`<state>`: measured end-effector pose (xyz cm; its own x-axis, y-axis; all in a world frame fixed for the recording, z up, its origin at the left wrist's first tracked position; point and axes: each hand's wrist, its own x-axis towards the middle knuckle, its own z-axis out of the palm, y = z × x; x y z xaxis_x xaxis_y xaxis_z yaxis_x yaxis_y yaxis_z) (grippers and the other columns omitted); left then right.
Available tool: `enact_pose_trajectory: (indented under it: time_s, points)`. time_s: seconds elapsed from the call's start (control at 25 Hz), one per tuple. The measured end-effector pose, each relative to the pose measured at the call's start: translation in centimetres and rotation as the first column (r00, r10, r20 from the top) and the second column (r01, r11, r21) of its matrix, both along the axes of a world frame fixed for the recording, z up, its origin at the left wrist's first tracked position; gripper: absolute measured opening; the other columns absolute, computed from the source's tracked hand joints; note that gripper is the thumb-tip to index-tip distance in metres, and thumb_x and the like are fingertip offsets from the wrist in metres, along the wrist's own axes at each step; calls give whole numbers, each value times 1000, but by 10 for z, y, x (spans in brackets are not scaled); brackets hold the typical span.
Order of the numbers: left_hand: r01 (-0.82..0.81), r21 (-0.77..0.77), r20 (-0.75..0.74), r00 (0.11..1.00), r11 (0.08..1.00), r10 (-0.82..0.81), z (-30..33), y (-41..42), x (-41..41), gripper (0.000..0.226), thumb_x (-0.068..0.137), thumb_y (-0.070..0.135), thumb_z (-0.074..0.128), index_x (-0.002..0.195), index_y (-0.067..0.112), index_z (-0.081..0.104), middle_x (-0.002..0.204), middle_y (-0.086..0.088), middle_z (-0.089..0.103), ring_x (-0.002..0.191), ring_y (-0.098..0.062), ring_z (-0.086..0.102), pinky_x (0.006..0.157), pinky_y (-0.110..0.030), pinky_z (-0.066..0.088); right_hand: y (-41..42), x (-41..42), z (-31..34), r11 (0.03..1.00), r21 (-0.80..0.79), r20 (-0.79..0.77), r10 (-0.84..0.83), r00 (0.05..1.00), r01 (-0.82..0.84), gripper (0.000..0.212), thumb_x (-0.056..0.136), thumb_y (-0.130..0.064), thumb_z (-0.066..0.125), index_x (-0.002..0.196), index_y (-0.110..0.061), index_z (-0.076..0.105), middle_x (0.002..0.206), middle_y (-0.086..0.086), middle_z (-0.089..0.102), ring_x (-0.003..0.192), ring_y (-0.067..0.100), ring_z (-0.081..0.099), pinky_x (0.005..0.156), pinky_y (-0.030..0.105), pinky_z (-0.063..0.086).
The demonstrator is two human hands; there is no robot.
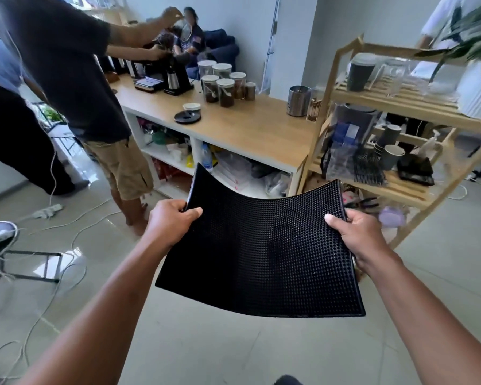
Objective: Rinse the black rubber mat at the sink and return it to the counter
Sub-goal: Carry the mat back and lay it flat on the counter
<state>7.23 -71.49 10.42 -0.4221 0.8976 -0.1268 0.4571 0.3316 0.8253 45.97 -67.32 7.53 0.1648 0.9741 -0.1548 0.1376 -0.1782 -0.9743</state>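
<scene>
The black rubber mat (261,251), studded with small bumps, hangs in the air in front of me, sagging in the middle. My left hand (172,218) grips its left edge, thumb on top. My right hand (358,234) grips its right edge the same way. The mat is held above the tiled floor, a step short of the wooden counter (247,126). No sink is in view.
On the counter stand several coffee jars (222,84), a coffee machine (175,76), a black lid (188,117) and a metal cup (298,100). A wooden shelf rack (400,107) stands at right. A person (75,79) works at the counter's left. A stool (0,245) and cables lie on the floor at left.
</scene>
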Motion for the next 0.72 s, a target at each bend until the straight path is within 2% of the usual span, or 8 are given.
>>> enact_pose_trajectory:
  time_s: [0.12,0.24,0.32,0.44,0.52,0.6,0.72]
  points:
    - [18,-14,0,1000,1000,-18,-2,44,-20,16,80,41,79,78,25,79,68,8,77,63,-15,76,65,-35,63,43,-17,-4,1000,-3,19,15,1000,-15,24,94,-17,76,117,-9,75,85,-4,83,77,17,80,69,32,64]
    - [34,-11,-1,999,999,-34,0,91,-35,18,83,40,79,80,22,79,65,12,76,58,-9,74,52,-21,53,94,-36,-6,1000,16,-12,19,1000,-19,48,93,-20,78,135,-3,64,117,13,78,102,31,76,94,50,61]
    - [32,-3,-22,999,999,-32,2,127,-45,18,84,40,78,81,23,79,66,11,76,58,-9,73,52,-21,52,134,-50,-6,1000,25,-50,10,999,-8,55,92,-19,78,141,-1,59,121,15,74,104,32,75,98,53,59]
    - [21,-11,-62,998,1000,-22,9,187,-61,19,83,42,78,85,24,80,71,5,78,67,-17,76,65,-33,62,198,-68,-6,1000,-10,-86,10,996,-11,50,93,-20,77,137,-1,62,124,18,74,105,34,75,98,55,58]
    - [17,-21,-89,996,1000,-19,13,231,-72,21,81,45,78,83,24,80,71,3,78,69,-19,75,72,-39,64,241,-76,-6,999,-18,-57,27,998,-28,31,94,-19,76,121,-5,72,114,18,79,93,31,79,88,54,63]
    - [23,-13,-101,995,1000,-25,16,267,-78,22,80,46,78,82,24,80,71,3,78,70,-18,75,74,-40,63,279,-82,1,999,-21,-52,31,998,-32,18,94,-16,76,110,-8,76,103,17,81,84,31,79,83,53,64]
    - [12,20,-83,996,1000,-10,14,322,-83,24,83,45,78,84,21,80,73,2,78,78,-21,76,73,-36,61,341,-90,8,999,-1,-59,37,998,-37,20,93,-17,77,111,-9,75,101,14,81,86,31,79,86,54,63]
